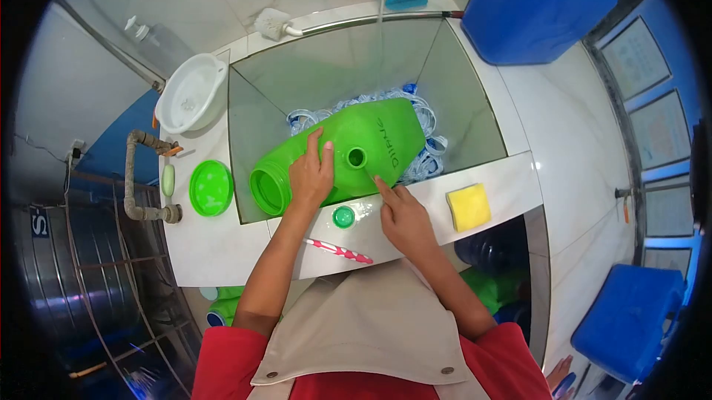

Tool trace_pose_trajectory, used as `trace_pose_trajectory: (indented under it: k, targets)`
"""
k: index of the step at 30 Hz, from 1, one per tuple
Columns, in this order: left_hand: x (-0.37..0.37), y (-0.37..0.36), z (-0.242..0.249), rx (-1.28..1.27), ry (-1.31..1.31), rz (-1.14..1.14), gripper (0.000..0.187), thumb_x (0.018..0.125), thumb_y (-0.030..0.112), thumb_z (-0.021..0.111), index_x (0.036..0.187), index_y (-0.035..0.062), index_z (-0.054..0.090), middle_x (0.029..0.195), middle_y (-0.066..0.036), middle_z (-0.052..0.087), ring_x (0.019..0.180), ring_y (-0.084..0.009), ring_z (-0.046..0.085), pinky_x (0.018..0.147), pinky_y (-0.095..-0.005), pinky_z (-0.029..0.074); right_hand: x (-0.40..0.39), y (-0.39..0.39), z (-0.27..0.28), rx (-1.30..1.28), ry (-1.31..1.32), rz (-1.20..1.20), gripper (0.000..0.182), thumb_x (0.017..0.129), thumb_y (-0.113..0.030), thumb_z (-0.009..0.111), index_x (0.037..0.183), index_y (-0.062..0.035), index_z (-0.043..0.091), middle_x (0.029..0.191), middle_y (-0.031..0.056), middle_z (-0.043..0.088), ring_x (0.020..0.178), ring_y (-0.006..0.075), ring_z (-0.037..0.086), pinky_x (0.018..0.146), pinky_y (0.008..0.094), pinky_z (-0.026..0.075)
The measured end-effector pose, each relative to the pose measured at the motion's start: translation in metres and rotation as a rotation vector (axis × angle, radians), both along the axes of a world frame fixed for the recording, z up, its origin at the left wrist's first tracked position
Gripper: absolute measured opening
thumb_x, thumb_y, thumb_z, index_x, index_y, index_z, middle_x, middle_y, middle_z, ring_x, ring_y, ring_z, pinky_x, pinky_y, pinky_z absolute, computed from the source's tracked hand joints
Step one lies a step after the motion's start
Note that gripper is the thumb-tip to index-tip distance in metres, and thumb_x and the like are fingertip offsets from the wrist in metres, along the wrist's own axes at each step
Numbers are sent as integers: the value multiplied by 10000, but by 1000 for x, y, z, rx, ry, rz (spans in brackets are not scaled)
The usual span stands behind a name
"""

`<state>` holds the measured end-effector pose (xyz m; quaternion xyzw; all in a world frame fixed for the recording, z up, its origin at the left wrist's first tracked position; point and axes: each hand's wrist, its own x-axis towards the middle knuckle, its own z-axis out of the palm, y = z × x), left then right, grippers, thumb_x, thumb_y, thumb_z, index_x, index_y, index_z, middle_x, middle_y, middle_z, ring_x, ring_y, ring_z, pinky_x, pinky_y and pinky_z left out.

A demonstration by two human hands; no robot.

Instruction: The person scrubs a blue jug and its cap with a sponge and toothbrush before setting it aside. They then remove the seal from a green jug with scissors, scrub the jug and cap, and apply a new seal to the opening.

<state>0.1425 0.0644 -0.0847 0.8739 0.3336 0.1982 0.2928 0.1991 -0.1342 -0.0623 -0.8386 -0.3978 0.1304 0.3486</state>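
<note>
A large bright green plastic jug [386, 122] lies on its side across the front rim of the sink, with dark hand-written letters on it. Its wide mouth, at the left, has no lid, and a small round spout hole faces up. My left hand [311, 175] lies on the jug between mouth and spout, fingers stretched out. Just below the spout, my right hand [406, 216] has its fingers pinched together, and a thin thing at the fingertips is too small to name. A small green cap [343, 216] and a pink-and-white toothbrush [340, 251] lie on the counter between my arms.
The tiled sink [263, 92] holds many clear rings with blue bits. Around it are a green lid [211, 188], white basin [215, 96], yellow sponge [469, 207], white brush [273, 24] and blue jerrycan [534, 10]. A pipe [132, 170] stands at the left.
</note>
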Motion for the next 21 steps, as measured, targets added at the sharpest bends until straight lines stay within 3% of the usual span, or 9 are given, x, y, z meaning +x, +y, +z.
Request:
trace_pose_trajectory:
  k: [3, 7, 10, 13, 15, 17, 21]
  targets:
    - [21, -4, 13, -8, 50, 3, 407, 963, 367, 381, 1230, 78, 484, 683, -217, 620, 670, -417, 607, 612, -506, 451, 11, 2, 9, 193, -36, -36, 382, 814, -91, 554, 1193, -83, 599, 845, 133, 559, 767, 312, 587, 675, 408, 503]
    - [56, -4, 34, 38, 170, 42, 437, 963, 395, 352, 1193, 58, 507, 799, -257, 640, 764, -455, 611, 691, -531, 464, 44, 14, 20, 44, -132, -73, 339, 814, -95, 559, 1145, -85, 630, 821, 130, 560, 765, 317, 580, 677, 419, 489]
    - [69, 7, 32, 79, 98, 86, 440, 957, 387, 350, 1120, 11, 510, 769, -271, 636, 737, -450, 618, 680, -539, 470, 64, 13, 13, 58, -245, -71, 331, 806, -89, 563, 1129, -81, 636, 800, 135, 555, 740, 319, 563, 668, 423, 470]
    - [74, 22, 40, 28, 135, 124, 438, 958, 387, 340, 1092, 9, 514, 813, -284, 635, 782, -460, 613, 706, -547, 463, 71, 4, 23, 7, -343, -24, 355, 787, -82, 567, 1138, -86, 626, 818, 124, 554, 770, 311, 548, 697, 417, 453]
    - [78, 31, 39, 10, 147, 150, 438, 958, 388, 335, 1082, 8, 515, 822, -285, 634, 797, -461, 611, 724, -548, 457, 45, -17, 38, -10, -313, 256, 383, 768, -85, 574, 1150, -79, 606, 846, 125, 554, 809, 311, 533, 728, 422, 432]
    - [83, 41, 37, -13, 143, 176, 439, 958, 389, 329, 1071, 8, 516, 832, -287, 634, 813, -462, 609, 741, -550, 452, 31, -39, 19, -130, -287, 347, 389, 767, -103, 585, 1154, -56, 588, 858, 129, 545, 851, 315, 524, 757, 432, 416]
    - [83, 57, 33, -45, 153, 211, 450, 961, 395, 311, 1050, 2, 511, 866, -292, 631, 843, -471, 598, 775, -554, 439, 14, -39, 12, -8, -513, 313, 306, 776, -169, 619, 1047, -28, 602, 869, 144, 537, 858, 330, 531, 772, 449, 411]
